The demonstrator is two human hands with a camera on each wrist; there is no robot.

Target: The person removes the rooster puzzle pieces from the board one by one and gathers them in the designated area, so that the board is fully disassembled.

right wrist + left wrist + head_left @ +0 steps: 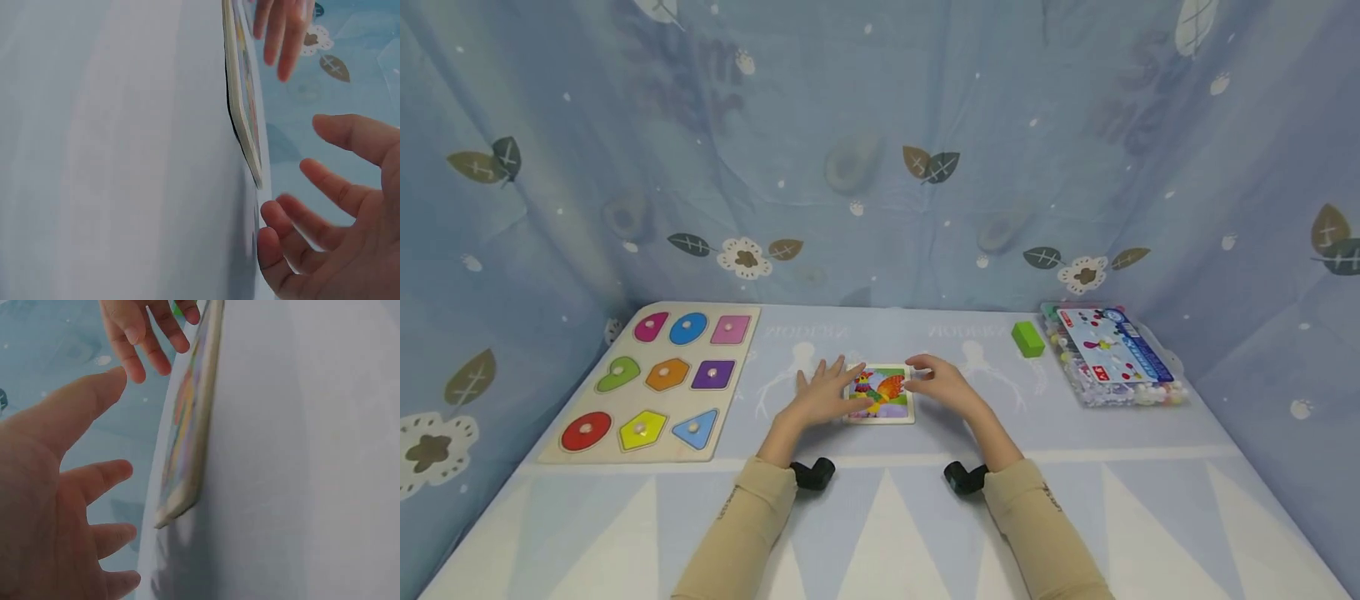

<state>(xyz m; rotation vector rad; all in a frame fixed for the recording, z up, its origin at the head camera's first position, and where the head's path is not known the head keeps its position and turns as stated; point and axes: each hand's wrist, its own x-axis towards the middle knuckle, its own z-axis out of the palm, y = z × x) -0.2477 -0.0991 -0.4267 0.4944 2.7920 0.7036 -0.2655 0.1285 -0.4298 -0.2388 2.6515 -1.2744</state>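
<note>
A small square picture puzzle (883, 393) with a colourful bird in a pale frame lies flat in the middle of the table. My left hand (822, 396) hovers at its left side with fingers spread, the thumb overlapping the picture in the head view. On the opposite side my right hand (950, 387) is held with fingers loosely bent, fingertips right at the puzzle's edge. In the left wrist view the left hand (56, 481) shows nothing in its grasp. From the right wrist, the right hand (337, 219) is also without anything between thumb and fingers.
At the left lies a wooden shape board (730, 417) with several knobbed coloured pieces. A green block (1027, 339) sits at the back right, beside a clear box of beads (1112, 392) with a printed label. A patterned curtain (887, 208) hangs behind the table.
</note>
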